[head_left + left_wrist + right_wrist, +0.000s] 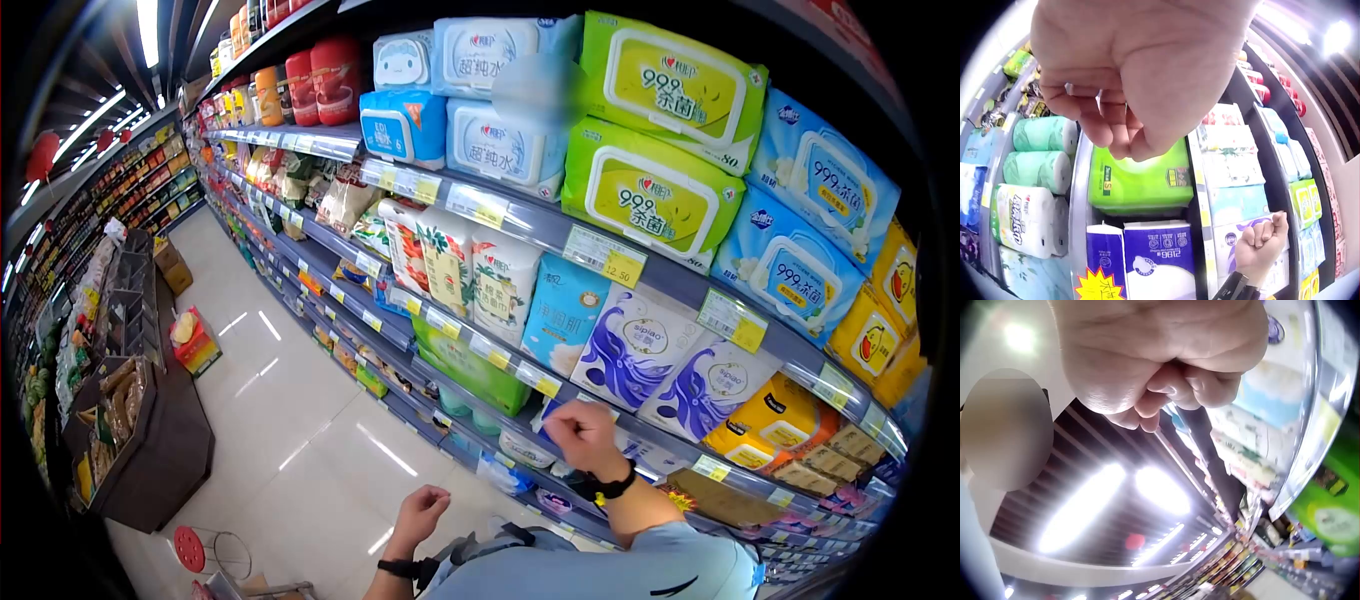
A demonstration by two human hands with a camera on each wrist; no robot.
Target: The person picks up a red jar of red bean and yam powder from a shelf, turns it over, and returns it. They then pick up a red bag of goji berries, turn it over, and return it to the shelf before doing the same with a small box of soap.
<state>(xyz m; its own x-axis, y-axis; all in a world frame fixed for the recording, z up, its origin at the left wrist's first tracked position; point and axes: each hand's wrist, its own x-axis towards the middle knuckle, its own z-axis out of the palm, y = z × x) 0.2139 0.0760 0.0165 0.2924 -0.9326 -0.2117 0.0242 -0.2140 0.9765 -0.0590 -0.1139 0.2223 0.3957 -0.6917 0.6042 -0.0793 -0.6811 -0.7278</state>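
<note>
My left hand (422, 515) is low, out over the aisle floor, its fingers loosely bent and holding nothing. In the left wrist view its fingers overlap a green tissue pack (1141, 187) on the shelf. My right hand (585, 440) is raised in front of the shelves with its fingers curled into a fist and nothing in it. In the head view it is just below the purple-and-white sipiao packs (640, 345). Beside these stands a light blue pack (563, 312). Purple-and-white tissue packs (1160, 259) sit beside the green pack.
Green and blue wet-wipe packs (655, 200) are stacked on the upper shelf, above price labels (605, 255). Green-wrapped rolls (1038, 172) lie on a lower shelf. A dark display stand (165, 450), a red box (195, 340) and a red-topped stool (190, 549) stand across the tiled aisle.
</note>
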